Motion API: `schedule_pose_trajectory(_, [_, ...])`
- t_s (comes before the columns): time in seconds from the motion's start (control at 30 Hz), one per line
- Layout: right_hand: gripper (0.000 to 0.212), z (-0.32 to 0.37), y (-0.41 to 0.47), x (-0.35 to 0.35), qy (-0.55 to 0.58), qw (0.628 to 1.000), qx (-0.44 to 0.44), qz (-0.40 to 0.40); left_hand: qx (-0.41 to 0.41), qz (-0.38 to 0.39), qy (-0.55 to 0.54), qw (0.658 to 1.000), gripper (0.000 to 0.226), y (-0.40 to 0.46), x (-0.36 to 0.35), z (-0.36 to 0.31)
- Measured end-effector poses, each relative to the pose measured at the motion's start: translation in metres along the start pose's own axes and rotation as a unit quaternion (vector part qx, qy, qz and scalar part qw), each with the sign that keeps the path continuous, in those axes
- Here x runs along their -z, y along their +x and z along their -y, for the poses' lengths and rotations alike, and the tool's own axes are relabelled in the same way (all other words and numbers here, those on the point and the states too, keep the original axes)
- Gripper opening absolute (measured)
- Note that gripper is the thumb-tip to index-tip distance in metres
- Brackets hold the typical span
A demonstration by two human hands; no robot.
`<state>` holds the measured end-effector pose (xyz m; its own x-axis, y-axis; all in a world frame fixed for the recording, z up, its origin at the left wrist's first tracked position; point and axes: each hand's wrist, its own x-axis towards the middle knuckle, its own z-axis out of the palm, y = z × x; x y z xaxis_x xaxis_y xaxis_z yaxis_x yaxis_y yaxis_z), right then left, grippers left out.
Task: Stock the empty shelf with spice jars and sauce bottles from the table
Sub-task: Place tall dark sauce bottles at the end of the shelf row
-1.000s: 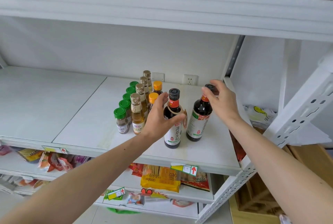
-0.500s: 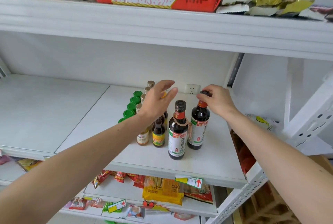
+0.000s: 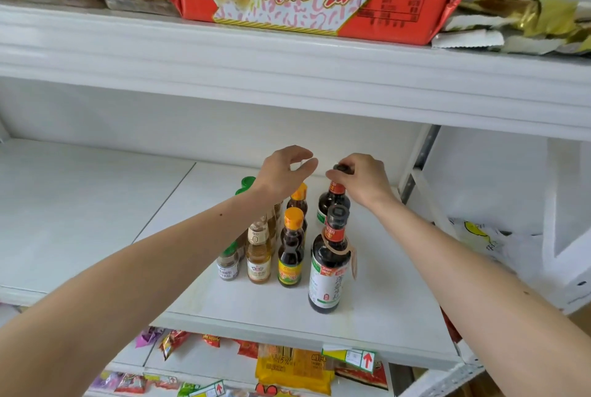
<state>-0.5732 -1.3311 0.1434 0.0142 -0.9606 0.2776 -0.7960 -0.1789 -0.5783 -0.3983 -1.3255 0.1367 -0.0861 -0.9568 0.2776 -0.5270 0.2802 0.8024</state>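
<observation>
White steel shelf (image 3: 399, 326) holds the stock placed up to now: green-capped spice jars (image 3: 228, 264) in a file at the left, pale-gold vinegar bottles (image 3: 258, 257) beside them, two small orange-capped dark sauce bottles (image 3: 291, 252) next, and a tall dark soy bottle with a red neck band (image 3: 329, 268) at the front right. Behind that one stands a second tall dark soy bottle (image 3: 334, 201), deep on the shelf. The right hand (image 3: 361, 180) is on it, fingers (image 3: 335, 174) curled over and pinching its black cap. The left hand (image 3: 284, 169) hovers above the orange-capped row, fingers loosely curved and spread, holding nothing and touching no bottle that I can make out.

By my reading, the step in hand is seating the rear soy bottle in line behind the front one. Next, the right hand needs to let go straight upward so the tall bottle does not tip, and both arms must draw back without brushing the front bottle, then return to the tabletop for more stock; that tabletop is out of view.
</observation>
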Motion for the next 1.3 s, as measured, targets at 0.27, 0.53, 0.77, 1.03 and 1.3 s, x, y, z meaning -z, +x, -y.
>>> schedule_pose_trajectory(0.27, [0.038, -0.001, -0.003, -0.003, 0.014, 1.000, 0.004, -0.020, -0.003, 0.026, 0.017, 1.000, 0.038, 0.015, -0.005, 0.011])
schedule_pose_trajectory(0.53, [0.044, -0.006, 0.004, -0.005, -0.029, 0.999, 0.023, 0.032, -0.012, 0.031, 0.014, 0.999, 0.036, 0.021, -0.004, 0.010])
schedule_pose_trajectory(0.77, [0.034, -0.009, 0.003, -0.013, -0.024, 0.999, 0.019, -0.024, -0.012, 0.035, 0.009, 0.999, 0.036, 0.023, -0.004, 0.009])
schedule_pose_trajectory(1.03, [0.036, -0.009, 0.004, -0.019, -0.042, 0.998, 0.017, -0.037, -0.009, 0.033, 0.005, 0.999, 0.036, 0.022, -0.003, 0.012])
schedule_pose_trajectory(1.3, [0.034, -0.005, 0.001, -0.020, -0.071, 0.996, 0.006, -0.060, -0.014, 0.033, 0.004, 0.999, 0.036, 0.020, -0.001, 0.015])
